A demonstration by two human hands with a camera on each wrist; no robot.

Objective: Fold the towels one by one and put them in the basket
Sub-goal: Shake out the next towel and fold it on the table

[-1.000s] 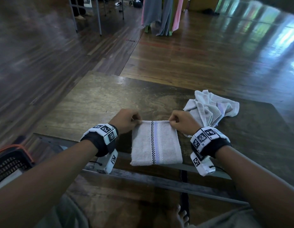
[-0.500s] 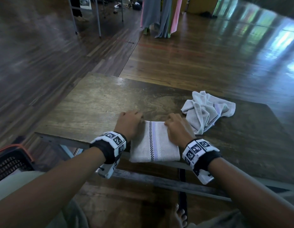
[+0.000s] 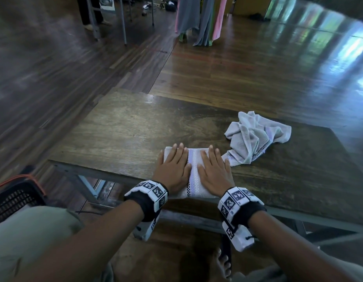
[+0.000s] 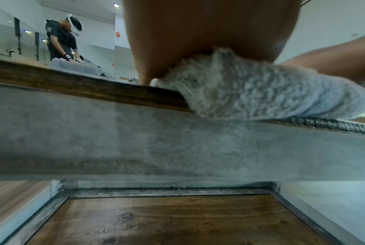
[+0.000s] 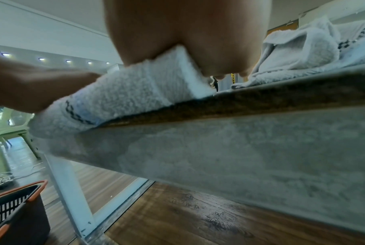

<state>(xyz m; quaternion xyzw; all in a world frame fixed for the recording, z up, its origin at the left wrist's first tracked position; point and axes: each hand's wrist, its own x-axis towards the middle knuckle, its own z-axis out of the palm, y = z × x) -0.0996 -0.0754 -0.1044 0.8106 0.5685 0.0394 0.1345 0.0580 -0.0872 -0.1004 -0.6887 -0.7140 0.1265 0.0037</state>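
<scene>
1. Head view: the left hand (image 3: 173,169) lies palm down on the left half of the folded towel (image 3: 193,176), its fingers straight and slightly spread, grasping nothing.
2. The right hand (image 3: 214,171) lies flat in the same way on the towel's right half, fingers extended toward the far side of the table (image 3: 125,129). A strip of the towel with its lilac band and checked line shows between the two hands.
3. The folded towel sits at the near edge of the table, directly in front of the person. In the left wrist view its near fold (image 4: 261,96) bulges just past the wooden edge, with the heel of the left hand pressing on it from above.
4. In the right wrist view the palm of the right hand (image 5: 189,33) bears down on the same folded towel (image 5: 124,96).
5. A crumpled towel (image 3: 255,137) lies on the table just to the right of the folded one; one of its corners reaches close beside the right hand.
6. The basket (image 3: 14,198), dark with an orange rim, stands on the floor to the person's left, below table level.
</scene>
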